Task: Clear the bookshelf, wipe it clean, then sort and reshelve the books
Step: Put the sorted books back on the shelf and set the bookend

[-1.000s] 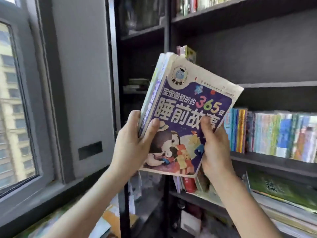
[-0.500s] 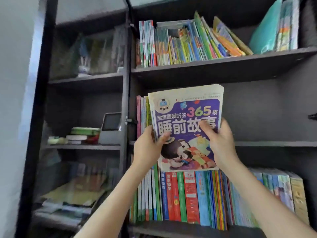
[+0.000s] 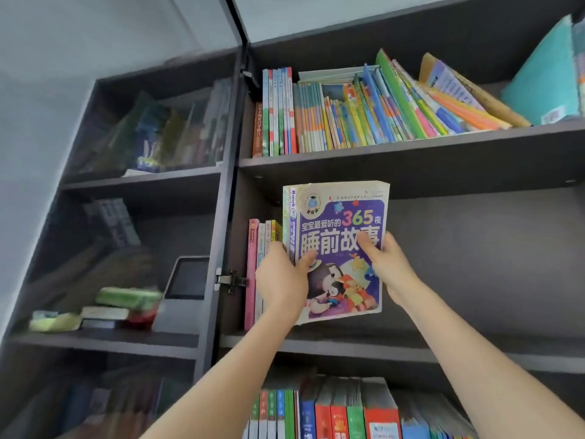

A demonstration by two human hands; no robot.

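A thick purple-covered picture book (image 3: 343, 217) was held upright in the middle compartment of the dark wooden bookshelf (image 3: 411, 164), towards that compartment's left end, its front cover turned outward. The book's spine edge was gripped by the left hand (image 3: 281, 280), with the thumb laid across the cover. Its opposite edge was gripped by the right hand (image 3: 391, 264), the thumb likewise pressed on the cover and the fingers hidden behind. Whether the book's lower edge rested on the bookshelf's board could not be told. A few thin upright books with a pink spine foremost (image 3: 252, 274) were stood at the far left of the same compartment, just beside the held book. A leaning row of colourful thin books (image 3: 348, 122) was seen in the bookshelf's upper compartment, and a row of red, green and blue spines (image 3: 335, 413) in its lower one.
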